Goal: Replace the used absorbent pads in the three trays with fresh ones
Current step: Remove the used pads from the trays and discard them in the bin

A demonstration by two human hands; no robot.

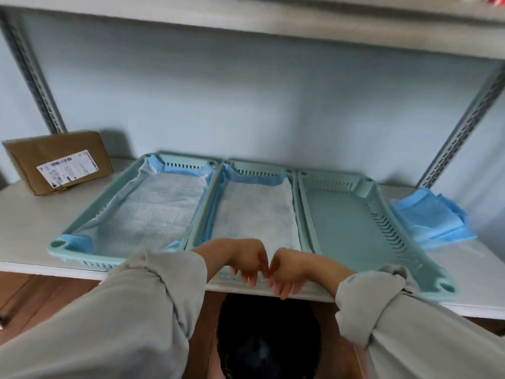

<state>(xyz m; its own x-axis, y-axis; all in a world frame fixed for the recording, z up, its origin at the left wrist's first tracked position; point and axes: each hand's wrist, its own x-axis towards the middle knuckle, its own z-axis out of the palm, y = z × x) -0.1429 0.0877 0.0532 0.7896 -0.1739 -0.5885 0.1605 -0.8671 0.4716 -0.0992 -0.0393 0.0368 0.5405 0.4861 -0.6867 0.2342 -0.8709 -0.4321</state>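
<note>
Three mint-green trays stand side by side on a white shelf. The left tray (58,244) holds a white pad (153,209) with blue edges folded up its walls. The middle tray (257,170) holds a similar pad (254,214). The right tray (347,222) is bare inside. My left hand (246,258) and my right hand (287,269) meet at the middle tray's front rim, wrists bent, fingers hanging down over the shelf edge. Nothing shows between the fingers. A stack of folded blue pads (429,217) lies to the right of the trays.
A cardboard box (57,160) with a label sits at the shelf's back left. Below the shelf edge, under my hands, is a dark round opening like a black bag (267,337). Slotted metal uprights stand at both sides, and another shelf runs overhead.
</note>
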